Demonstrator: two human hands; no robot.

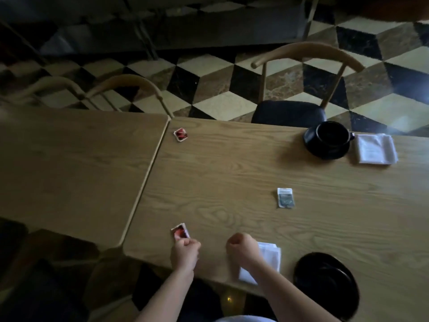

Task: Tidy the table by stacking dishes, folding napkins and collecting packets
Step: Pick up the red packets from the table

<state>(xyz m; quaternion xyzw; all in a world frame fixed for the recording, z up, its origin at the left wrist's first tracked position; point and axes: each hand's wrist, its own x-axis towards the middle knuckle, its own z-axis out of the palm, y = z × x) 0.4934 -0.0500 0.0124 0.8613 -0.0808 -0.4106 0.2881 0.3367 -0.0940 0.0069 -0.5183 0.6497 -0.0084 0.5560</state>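
Observation:
A small red packet [180, 230] lies near the front edge of the wooden table [232, 173], and my left hand [184, 251] pinches its near corner with curled fingers. My right hand [242, 248] is a loose fist over the table and holds nothing; it partly covers a folded white napkin [269, 254]. A black plate [325, 280] sits at the front right. Another red packet [180, 134] lies at the far edge by the table seam. A grey-white packet [286, 197] lies mid-table. A black cup on its saucer [328, 139] stands far right beside a second white napkin [375, 148].
A second wooden table [69, 163] butts against the left side. Wooden chairs stand beyond the far edge, one with a dark seat [289, 112] and another [130, 89] at the left. The floor is chequered tile.

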